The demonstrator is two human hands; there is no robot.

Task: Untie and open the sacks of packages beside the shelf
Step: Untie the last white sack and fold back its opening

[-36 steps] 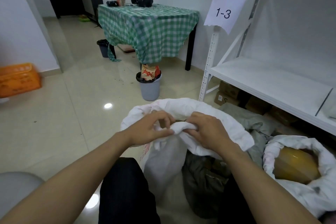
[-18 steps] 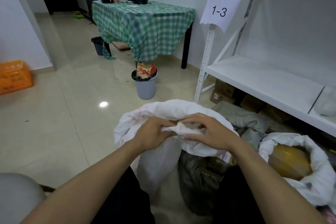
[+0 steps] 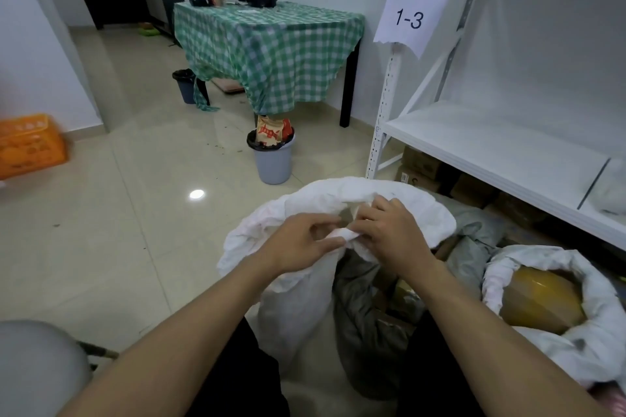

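Since the earlier frame our right hand (image 3: 389, 234) has crept up the white sack's (image 3: 338, 191) rolled rim. Our left hand (image 3: 301, 244) pinches the same fold, with both hands close together and gripping. The sack stands beside the shelf (image 3: 491, 145). Grey wrapping (image 3: 359, 318) hides most of its contents. A second sack (image 3: 603, 328) is cut off at right. Open floor (image 3: 118, 230) lies to the left.

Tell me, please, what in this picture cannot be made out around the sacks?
Head view:
- Any tie on the sack: the left hand and right hand pinch the cloth and cover it.
- The second sack: cut off by the right edge; its rim hides most contents.
- The boxes under the shelf: dark, labels too small.
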